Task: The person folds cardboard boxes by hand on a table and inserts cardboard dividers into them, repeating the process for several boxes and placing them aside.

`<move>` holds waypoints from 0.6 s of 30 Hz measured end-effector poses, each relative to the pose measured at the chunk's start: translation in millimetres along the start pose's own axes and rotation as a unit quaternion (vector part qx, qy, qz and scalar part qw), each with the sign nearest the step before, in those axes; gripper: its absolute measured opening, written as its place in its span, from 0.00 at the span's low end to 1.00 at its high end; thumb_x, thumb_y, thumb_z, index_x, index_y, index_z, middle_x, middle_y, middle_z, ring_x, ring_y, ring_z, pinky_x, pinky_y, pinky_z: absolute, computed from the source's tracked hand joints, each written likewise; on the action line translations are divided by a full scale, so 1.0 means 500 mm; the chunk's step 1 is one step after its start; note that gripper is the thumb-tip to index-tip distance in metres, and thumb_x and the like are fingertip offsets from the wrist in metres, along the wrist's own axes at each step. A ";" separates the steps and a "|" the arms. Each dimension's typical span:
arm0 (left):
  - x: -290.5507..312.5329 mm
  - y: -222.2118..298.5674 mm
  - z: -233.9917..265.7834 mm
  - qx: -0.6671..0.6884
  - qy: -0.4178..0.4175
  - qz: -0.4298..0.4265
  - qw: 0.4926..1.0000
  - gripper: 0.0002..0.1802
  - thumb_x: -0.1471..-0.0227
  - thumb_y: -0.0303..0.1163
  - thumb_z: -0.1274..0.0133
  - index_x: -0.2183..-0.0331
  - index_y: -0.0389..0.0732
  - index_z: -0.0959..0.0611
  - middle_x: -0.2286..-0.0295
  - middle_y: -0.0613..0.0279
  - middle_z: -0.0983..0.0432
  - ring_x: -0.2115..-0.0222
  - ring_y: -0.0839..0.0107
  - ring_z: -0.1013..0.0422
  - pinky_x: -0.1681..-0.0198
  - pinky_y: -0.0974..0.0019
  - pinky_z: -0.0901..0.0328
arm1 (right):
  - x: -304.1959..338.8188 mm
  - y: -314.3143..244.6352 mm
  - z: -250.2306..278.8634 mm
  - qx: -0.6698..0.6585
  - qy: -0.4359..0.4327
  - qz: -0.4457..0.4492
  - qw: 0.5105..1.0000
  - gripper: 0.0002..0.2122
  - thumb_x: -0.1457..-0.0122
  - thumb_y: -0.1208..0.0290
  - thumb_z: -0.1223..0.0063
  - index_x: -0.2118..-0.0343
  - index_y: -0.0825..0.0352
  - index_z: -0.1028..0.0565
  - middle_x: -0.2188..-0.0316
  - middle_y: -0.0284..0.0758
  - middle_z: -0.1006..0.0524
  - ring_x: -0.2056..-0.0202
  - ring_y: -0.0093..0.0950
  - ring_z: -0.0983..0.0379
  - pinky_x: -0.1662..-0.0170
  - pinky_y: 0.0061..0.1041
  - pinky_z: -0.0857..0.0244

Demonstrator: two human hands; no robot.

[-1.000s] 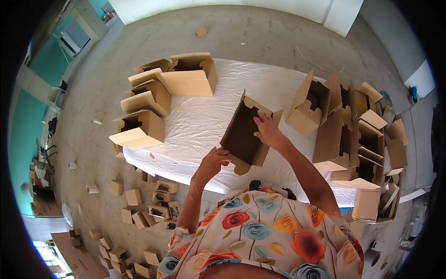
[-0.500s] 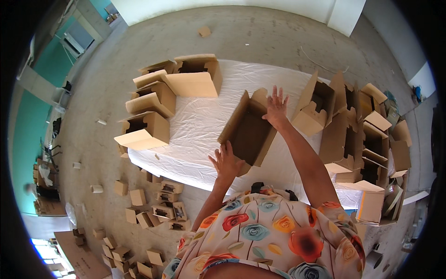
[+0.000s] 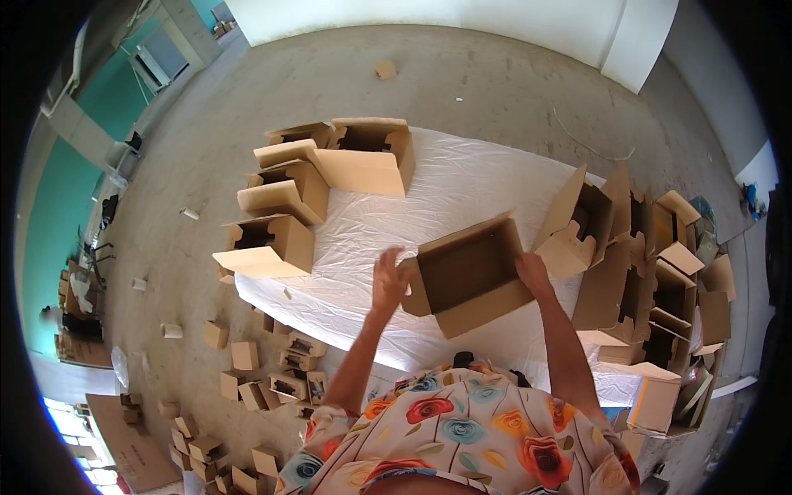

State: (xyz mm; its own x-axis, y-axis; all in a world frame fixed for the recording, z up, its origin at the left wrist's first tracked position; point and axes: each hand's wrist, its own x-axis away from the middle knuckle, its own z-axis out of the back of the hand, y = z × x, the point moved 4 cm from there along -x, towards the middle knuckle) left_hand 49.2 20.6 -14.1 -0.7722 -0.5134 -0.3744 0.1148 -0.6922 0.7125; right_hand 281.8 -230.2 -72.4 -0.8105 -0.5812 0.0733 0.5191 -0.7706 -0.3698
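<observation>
An open cardboard box [image 3: 476, 323] lies in front of me on a white-covered table [image 3: 363, 223], with its dark inside facing up. At the box's right end, my right hand [image 3: 535, 274] grips the wall, its fingers partly hidden behind the edge. My left hand [image 3: 389, 282] is by the box's left end flap, fingers stretched upward and slightly blurred, thumb close to the flap. Whether the thumb touches the cardboard I cannot tell.
Open boxes [image 3: 280, 247] line the table's left side. More open boxes [image 3: 615, 280] crowd the right side. Several small cartons [image 3: 245, 355] lie on the floor at lower left. A lone carton piece [image 3: 385, 70] lies on the far floor.
The box has turned clockwise, so its long side now runs across in front of me. My right hand has come nearer, from the far corner to the right end.
</observation>
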 end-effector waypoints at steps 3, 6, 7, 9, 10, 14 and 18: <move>-0.149 -0.024 0.041 -0.060 0.075 -0.076 0.992 0.30 0.65 0.20 0.47 0.55 0.37 0.37 0.60 0.47 0.36 0.58 0.47 0.41 0.55 0.55 0.43 | 0.080 -0.005 0.010 -0.058 0.018 -0.058 0.996 0.12 0.51 0.69 0.59 0.80 0.75 0.28 0.77 0.52 0.28 0.72 0.49 0.32 0.67 0.42 0.37; -0.298 -0.103 0.025 -0.140 0.065 -0.089 0.984 0.44 0.69 0.20 0.45 0.48 0.37 0.45 0.50 0.48 0.46 0.51 0.51 0.46 0.50 0.58 0.47 | 0.146 -0.017 0.031 -0.076 0.032 -0.113 0.990 0.13 0.52 0.70 0.59 0.80 0.77 0.29 0.77 0.55 0.30 0.71 0.51 0.32 0.67 0.43 0.38; -0.341 -0.118 0.014 -0.202 0.068 -0.108 0.971 0.46 0.69 0.23 0.43 0.47 0.39 0.47 0.49 0.50 0.48 0.48 0.55 0.50 0.49 0.56 0.49 | 0.162 -0.008 0.031 -0.076 0.022 -0.147 0.986 0.13 0.52 0.70 0.59 0.80 0.77 0.29 0.77 0.55 0.30 0.71 0.51 0.32 0.67 0.43 0.38; -0.407 -0.138 0.014 -0.275 0.034 -0.047 0.960 0.50 0.69 0.26 0.42 0.45 0.45 0.51 0.47 0.51 0.52 0.46 0.53 0.54 0.47 0.49 0.54 | 0.188 0.001 0.039 -0.065 -0.009 -0.177 0.982 0.12 0.52 0.70 0.60 0.78 0.76 0.29 0.77 0.55 0.30 0.69 0.50 0.32 0.65 0.43 0.37; -0.426 -0.159 0.017 -0.338 0.021 -0.007 0.941 0.46 0.70 0.25 0.41 0.47 0.48 0.45 0.49 0.54 0.49 0.49 0.52 0.50 0.47 0.49 0.53 | 0.197 -0.002 0.044 -0.068 -0.009 -0.185 0.980 0.12 0.52 0.70 0.60 0.78 0.76 0.29 0.76 0.55 0.30 0.69 0.50 0.32 0.65 0.43 0.37; -0.463 -0.178 0.033 -0.447 -0.042 -0.070 0.891 0.18 0.67 0.27 0.45 0.67 0.46 0.27 0.67 0.61 0.33 0.61 0.61 0.38 0.58 0.55 0.43 | 0.221 -0.018 0.059 -0.071 0.003 -0.212 0.975 0.12 0.52 0.69 0.59 0.77 0.76 0.28 0.76 0.55 0.29 0.69 0.50 0.32 0.64 0.42 0.37; -0.419 -0.195 0.032 -0.450 -0.031 -0.084 0.889 0.05 0.60 0.31 0.55 0.76 0.47 0.23 0.76 0.67 0.31 0.66 0.68 0.35 0.66 0.62 0.40 | 0.215 -0.016 0.050 -0.088 -0.002 -0.229 0.970 0.13 0.53 0.69 0.59 0.77 0.76 0.29 0.75 0.56 0.30 0.68 0.50 0.32 0.64 0.43 0.37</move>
State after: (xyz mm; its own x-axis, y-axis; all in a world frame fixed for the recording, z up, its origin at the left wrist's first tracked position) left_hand 189.6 203.8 4.5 -0.8553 -0.3546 -0.3779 0.4262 -0.8962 -0.1237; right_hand 197.4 -293.0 -38.2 -0.9441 -0.1901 0.2694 0.0512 -0.8916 -0.4499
